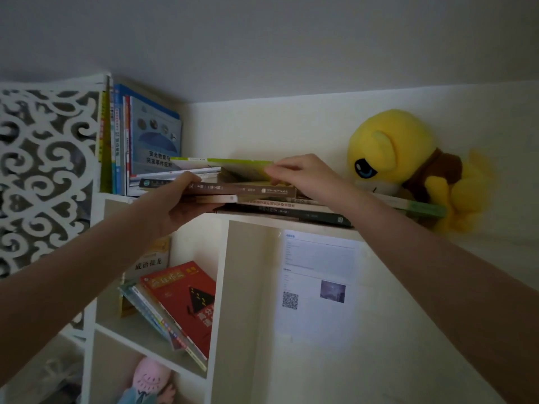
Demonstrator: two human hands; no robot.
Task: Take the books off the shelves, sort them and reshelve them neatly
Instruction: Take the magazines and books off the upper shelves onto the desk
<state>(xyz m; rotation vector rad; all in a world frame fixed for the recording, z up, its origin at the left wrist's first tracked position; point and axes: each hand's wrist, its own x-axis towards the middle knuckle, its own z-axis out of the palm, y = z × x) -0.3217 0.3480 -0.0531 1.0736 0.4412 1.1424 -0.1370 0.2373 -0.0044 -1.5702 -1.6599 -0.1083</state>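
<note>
Overhead, on the top shelf of a white bookcase, a flat pile of paperback books, spines outward. Clamped on the pile's left end, the left hand: thumb over a brown-spined book, fingers curled under a pale beige book just beneath it, both jutting past the shelf's front edge. Above the pile's middle, the right hand, knuckles up, fingertips pinching the right end of a lime-green-covered book, topmost and tilted, its near edge lifted off the ones below. At the bottom of the pile, a dark-covered book. Under the right wrist, a thin green-spined book reaching across to a yellow plush toy slumped at the shelf's right end. To the left on the same shelf, a row of upright books, the nearest blue-covered, touching the pile. One level down, a red-covered book leaning against thinner ones. Stuck on the tall side panel, a white printed sheet with a square code. Lower still, a pink plush toy. Far left, a white openwork scroll panel.
</note>
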